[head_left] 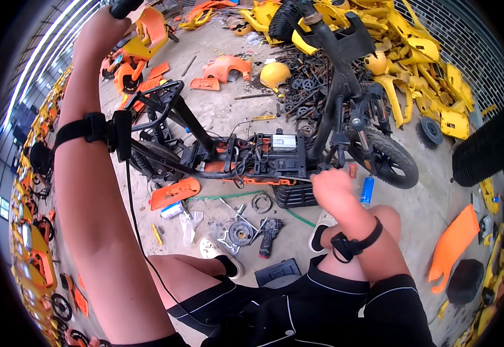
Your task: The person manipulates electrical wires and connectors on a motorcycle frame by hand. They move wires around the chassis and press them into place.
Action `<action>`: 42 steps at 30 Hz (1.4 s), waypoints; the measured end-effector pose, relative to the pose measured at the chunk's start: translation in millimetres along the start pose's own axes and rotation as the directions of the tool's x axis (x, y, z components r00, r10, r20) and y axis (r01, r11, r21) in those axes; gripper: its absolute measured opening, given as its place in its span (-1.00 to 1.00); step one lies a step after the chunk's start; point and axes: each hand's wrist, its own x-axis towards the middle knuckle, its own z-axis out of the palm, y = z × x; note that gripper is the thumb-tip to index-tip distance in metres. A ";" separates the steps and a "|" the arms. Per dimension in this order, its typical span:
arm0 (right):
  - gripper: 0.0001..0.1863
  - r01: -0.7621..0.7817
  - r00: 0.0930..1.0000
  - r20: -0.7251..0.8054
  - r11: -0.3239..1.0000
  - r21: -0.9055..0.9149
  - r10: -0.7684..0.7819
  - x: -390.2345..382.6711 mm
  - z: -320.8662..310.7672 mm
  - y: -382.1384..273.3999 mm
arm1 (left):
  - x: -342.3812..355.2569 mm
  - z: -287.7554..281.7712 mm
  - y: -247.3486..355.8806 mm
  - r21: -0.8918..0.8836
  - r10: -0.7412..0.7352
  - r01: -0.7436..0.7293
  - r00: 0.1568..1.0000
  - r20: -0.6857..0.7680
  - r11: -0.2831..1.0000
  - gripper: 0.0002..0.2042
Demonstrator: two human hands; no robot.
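Note:
A stripped black electric scooter frame (205, 141) stands in front of me, its wiring and a silver box (284, 142) exposed in the low middle section. Raised far out to the upper left, my left hand (102, 30) is closed round a black handle-like thing (126, 6), cut off by the picture's edge. My right hand (333, 189) is closed at the frame's lower edge, just behind the front wheel (399, 165). What its fingers hold is hidden; a thin light-coloured edge runs left from them along the frame.
Near my feet lie a cordless drill (270, 237), a round metal part (241, 233), a ring (261, 202), a blue can (367, 191) and a white-blue can (173, 210). Orange panels (454, 243) are scattered about. Yellow body parts (420, 52) and dark metal pieces (304, 87) are heaped behind.

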 end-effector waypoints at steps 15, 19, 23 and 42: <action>-0.63 -0.044 0.954 0.293 0.943 0.331 -0.058 39.0 4.4 -10.8 | 3.1 -2.9 -2.3 -0.038 0.024 -0.024 1.000 0.009 0.999 -0.53; -0.52 -0.089 0.975 -0.101 0.762 0.641 0.198 13.7 -15.7 -4.8 | -21.1 -13.9 19.9 -0.103 -0.020 0.013 0.998 -0.066 0.995 -0.62; -0.60 -0.101 0.991 -0.017 0.839 0.534 0.130 -1.1 -3.5 31.0 | -4.3 -7.8 5.1 -0.092 -0.069 0.073 0.997 0.042 0.993 -0.60; -0.68 0.068 0.988 0.102 0.922 0.382 -0.115 47.8 -6.7 -54.0 | -9.0 -3.2 4.7 -0.048 0.041 -0.044 0.997 -0.070 0.998 -0.53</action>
